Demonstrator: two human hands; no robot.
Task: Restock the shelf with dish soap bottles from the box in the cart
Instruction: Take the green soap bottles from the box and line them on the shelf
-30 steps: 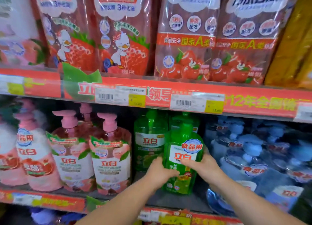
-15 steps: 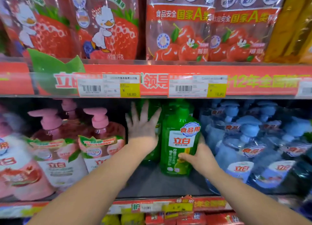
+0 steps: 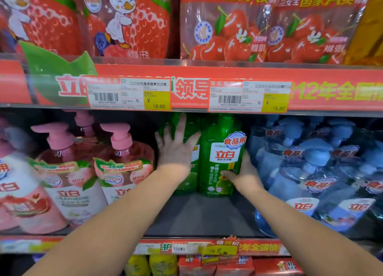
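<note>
Green soap bottle point(image 3: 221, 143) stands upright, far back on the shelf point(image 3: 196, 217), between pink bottles point(image 3: 122, 163) on the left and blue bottles point(image 3: 306, 168) on the right. Its lower right side is gripped by the right hand point(image 3: 246, 176), thumb on the label. Just left, the left hand point(image 3: 176, 153) lies flat, fingers spread, against a second bottle point(image 3: 186, 184).
</note>
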